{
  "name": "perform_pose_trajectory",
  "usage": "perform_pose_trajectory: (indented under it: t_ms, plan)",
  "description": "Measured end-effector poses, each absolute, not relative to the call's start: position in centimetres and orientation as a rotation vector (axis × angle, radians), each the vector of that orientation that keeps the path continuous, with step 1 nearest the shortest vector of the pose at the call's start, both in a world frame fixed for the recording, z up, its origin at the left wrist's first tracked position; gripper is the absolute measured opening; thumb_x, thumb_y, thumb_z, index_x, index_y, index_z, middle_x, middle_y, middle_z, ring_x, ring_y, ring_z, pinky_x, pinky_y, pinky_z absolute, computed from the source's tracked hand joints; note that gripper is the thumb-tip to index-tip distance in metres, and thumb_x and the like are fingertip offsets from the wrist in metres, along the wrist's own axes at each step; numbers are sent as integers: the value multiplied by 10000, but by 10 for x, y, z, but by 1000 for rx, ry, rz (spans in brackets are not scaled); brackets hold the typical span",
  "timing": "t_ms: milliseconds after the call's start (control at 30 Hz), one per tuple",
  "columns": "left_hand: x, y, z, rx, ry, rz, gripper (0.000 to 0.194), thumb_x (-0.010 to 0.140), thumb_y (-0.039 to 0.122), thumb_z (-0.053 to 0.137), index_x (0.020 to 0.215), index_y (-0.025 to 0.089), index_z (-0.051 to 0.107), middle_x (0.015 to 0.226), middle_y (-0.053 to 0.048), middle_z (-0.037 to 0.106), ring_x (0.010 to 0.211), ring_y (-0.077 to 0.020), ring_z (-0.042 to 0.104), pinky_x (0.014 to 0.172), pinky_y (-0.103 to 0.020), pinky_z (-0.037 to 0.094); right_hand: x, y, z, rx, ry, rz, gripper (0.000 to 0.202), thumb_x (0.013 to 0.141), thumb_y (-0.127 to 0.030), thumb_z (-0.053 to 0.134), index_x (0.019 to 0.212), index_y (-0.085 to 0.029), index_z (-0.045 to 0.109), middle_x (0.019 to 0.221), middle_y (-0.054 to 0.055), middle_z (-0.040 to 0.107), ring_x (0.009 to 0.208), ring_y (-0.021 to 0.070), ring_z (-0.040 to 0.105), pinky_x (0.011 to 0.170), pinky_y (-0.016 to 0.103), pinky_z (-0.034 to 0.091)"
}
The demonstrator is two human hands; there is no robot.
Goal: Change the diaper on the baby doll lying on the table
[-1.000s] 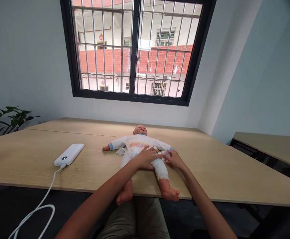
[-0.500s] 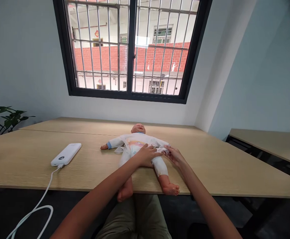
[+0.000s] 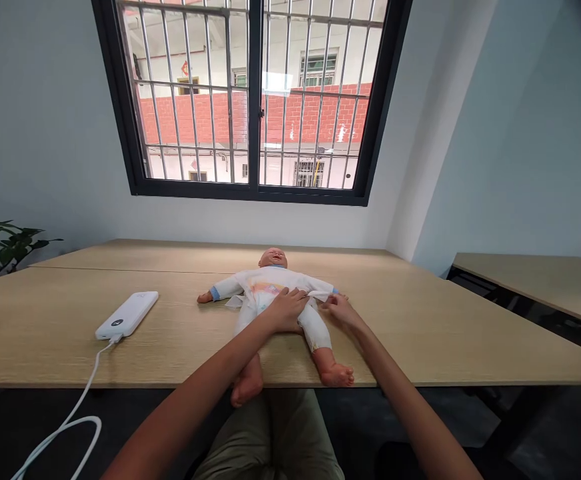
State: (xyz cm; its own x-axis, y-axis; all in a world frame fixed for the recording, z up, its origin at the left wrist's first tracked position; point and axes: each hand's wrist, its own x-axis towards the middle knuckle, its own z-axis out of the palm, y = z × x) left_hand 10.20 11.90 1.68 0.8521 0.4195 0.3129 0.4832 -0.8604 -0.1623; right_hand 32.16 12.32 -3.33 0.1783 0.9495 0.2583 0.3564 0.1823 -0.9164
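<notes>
A baby doll (image 3: 272, 259) lies on its back on the table, head toward the window, feet at the front edge. It wears a white top with blue cuffs and white leggings. Round its waist is a white diaper (image 3: 265, 301) with a coloured print; a loose side tab (image 3: 234, 302) sticks out on the left. My left hand (image 3: 288, 309) rests across the diaper's front, fingers stretched out and lying flat. At the doll's hip on the right, my right hand (image 3: 339, 309) pinches the diaper's other side tab (image 3: 319, 295), pulled outward.
A white power bank (image 3: 128, 315) lies on the wooden table (image 3: 180, 363) to the left, its white cable (image 3: 90, 383) hanging over the front edge. Leaves of a plant (image 3: 10, 245) show at far left. A second table (image 3: 535, 277) stands at right. A barred window is behind.
My right hand has drawn the side tab out from the hip, and the tab now shows stretched. My left hand stays on the diaper. The view has shifted slightly.
</notes>
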Motion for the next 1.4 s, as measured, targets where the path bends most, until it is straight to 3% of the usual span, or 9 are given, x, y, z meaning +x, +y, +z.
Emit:
perform_pose_trajectory:
  t_ms: [267,433,533,700,900,1000,1100,1200,1400]
  plan:
    - [103,121,15,-2751,-709,-399,743,687,449,695,1303,103,464,1473,-195,371,1272,-306,438,970,-388,390,307,120,-35,-1272,-1577,748,293,724,-465,594,643,-184,577,690,11,603,693,161,524,680,284,424]
    - [111,122,22,-2771,-733,-279,549,653,489,745,1048,125,631,1133,-142,642,1081,-302,553,933,-398,406,299,105,-13,-1127,-1619,631,262,776,-420,537,680,-192,621,901,41,625,904,185,560,853,296,416]
    - [115,126,24,-2749,-738,-244,520,609,515,771,938,126,667,1015,-147,680,1064,-323,555,967,-421,393,297,103,-6,-1106,-1545,639,280,750,-445,553,634,-195,600,1003,63,638,977,207,565,893,312,414]
    - [110,123,19,-2678,-690,-298,743,665,546,706,1231,91,545,1311,-200,560,1294,-337,420,1139,-474,217,289,119,8,-1003,-1488,799,276,725,-482,586,689,-214,637,951,62,691,982,223,582,963,335,393]
    - [95,86,15,-2545,-860,-469,646,757,222,601,1352,77,395,1527,-225,288,1443,-344,196,1139,-479,219,269,135,33,-933,-1563,905,242,729,-434,586,651,-208,623,892,44,688,905,194,593,919,301,414]
    - [85,79,13,-2542,-997,-624,786,759,274,638,1440,147,267,1556,-198,236,1439,-338,215,1120,-486,271,270,139,30,-985,-1572,846,256,720,-447,568,664,-204,625,948,51,686,950,209,582,917,306,414]
    - [76,85,10,-2629,-1111,-660,937,725,429,700,1476,182,197,1505,-205,346,1379,-356,334,1093,-520,309,276,141,19,-995,-1481,770,250,703,-448,562,646,-208,600,1035,57,666,1033,226,560,947,318,400]
    - [73,94,12,-2744,-987,-526,847,789,434,648,1482,199,223,1483,-175,398,1346,-346,367,1081,-542,315,278,139,12,-974,-1417,746,236,679,-432,583,610,-206,570,1068,67,643,1060,227,547,967,324,390]
    - [79,92,21,-2741,-585,-390,628,877,157,473,1448,360,313,1565,-34,275,1419,-316,225,1093,-559,276,272,132,15,-978,-1445,731,307,701,-485,591,598,-198,556,1080,78,620,1058,226,539,913,324,431]
